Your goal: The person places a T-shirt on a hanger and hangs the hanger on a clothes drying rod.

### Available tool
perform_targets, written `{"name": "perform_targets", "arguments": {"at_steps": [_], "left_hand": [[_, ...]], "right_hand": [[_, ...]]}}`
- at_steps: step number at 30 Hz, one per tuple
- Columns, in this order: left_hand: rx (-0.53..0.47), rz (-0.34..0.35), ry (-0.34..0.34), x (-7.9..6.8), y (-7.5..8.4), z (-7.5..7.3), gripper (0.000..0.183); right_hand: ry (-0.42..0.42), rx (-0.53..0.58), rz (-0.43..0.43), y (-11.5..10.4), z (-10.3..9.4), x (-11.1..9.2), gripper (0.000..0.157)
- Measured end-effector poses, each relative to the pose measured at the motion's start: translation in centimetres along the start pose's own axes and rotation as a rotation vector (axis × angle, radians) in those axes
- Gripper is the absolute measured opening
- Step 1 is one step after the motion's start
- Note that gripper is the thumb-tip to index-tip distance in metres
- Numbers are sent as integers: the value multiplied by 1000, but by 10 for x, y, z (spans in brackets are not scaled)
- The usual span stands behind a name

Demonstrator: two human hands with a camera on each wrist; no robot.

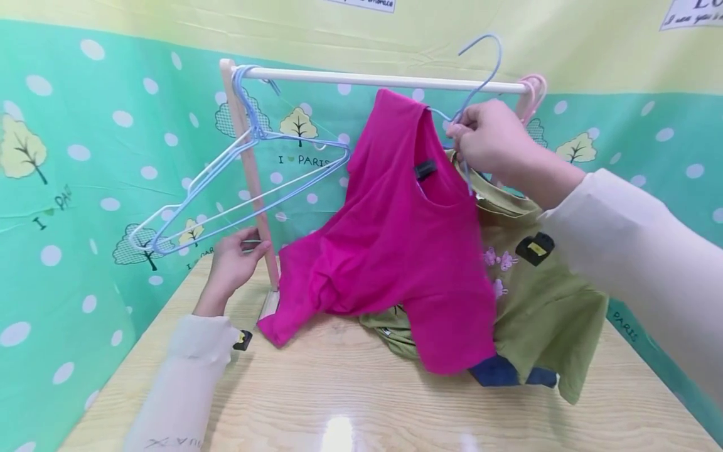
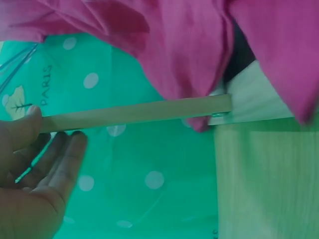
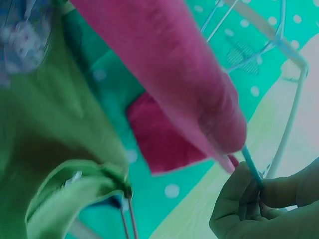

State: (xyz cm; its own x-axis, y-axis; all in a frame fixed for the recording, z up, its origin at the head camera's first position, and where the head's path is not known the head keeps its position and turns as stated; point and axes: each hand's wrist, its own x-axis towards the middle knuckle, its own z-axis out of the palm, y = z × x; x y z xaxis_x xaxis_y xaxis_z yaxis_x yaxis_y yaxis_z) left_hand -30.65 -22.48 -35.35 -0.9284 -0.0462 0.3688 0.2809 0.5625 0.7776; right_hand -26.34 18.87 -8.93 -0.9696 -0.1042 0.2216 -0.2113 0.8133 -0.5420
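Note:
My right hand [image 1: 488, 135] pinches a blue clothes hanger [image 1: 490, 63] just below its hook, in front of the rack's white rail. From that hanger hangs a magenta shirt [image 1: 390, 251], tilted, with its neckline and dark label facing me. The right wrist view shows the thumb and fingers of the right hand [image 3: 264, 199] on the hanger's neck beside the pink cloth [image 3: 174, 74]. At the rack's left side, my left hand [image 1: 234, 260] holds the wooden post [image 1: 248, 157] between thumb and fingers; the left wrist view shows this post [image 2: 134, 112] too.
Several blue and white hangers [image 1: 254, 135] hang at the rail's left end, and a pink hanger [image 1: 533, 94] at its right. An olive green shirt [image 1: 548, 301] hangs behind the magenta one. Dark blue cloth [image 1: 497, 371] shows beneath it, above the wooden table [image 1: 271, 402].

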Motion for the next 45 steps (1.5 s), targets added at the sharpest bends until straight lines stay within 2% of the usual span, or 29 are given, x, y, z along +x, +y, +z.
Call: {"name": "perform_targets", "arguments": {"at_steps": [3,6,11,13,16,23,24,29,30,31,32,35,37,42,45], "left_hand": [[-11,4,34,1,-2,5,44],[-11,-7,39,2,-3,7,43],[-4,-37,29,3,0,8,42],[-2,-50,27,3,1,8,42],[1,-63,25,2,1,7,43],[10,-68,22,-1,4,6,44],[10,-69,23,-1,4,6,43],[10,-75,32,0,4,8,42],[9,-74,33,0,4,9,42],[8,-69,34,1,3,9,41],[8,-63,35,1,2,10,41],[4,-33,41,2,0,10,39],[3,-13,43,3,-1,10,37],[4,11,42,6,-3,10,36],[2,1,39,8,-4,10,35]], "right_hand": [[7,-109,-8,8,-11,8,31],[16,-227,-25,15,-20,13,26],[7,-360,11,22,-28,17,5],[-1,-411,19,24,-31,18,13],[-6,-481,28,27,-36,20,16],[-53,-586,16,38,-46,22,11],[-60,-605,18,39,-47,23,16],[-77,-631,81,42,-48,25,82],[-83,-643,83,42,-48,25,86],[-82,-650,79,43,-47,24,85],[-82,-663,65,43,-46,24,74],[-80,-713,1,44,-43,23,30],[-74,-702,-1,44,-40,22,11],[-84,-671,19,44,-34,19,6],[-76,-693,-6,43,-31,17,5]]}}
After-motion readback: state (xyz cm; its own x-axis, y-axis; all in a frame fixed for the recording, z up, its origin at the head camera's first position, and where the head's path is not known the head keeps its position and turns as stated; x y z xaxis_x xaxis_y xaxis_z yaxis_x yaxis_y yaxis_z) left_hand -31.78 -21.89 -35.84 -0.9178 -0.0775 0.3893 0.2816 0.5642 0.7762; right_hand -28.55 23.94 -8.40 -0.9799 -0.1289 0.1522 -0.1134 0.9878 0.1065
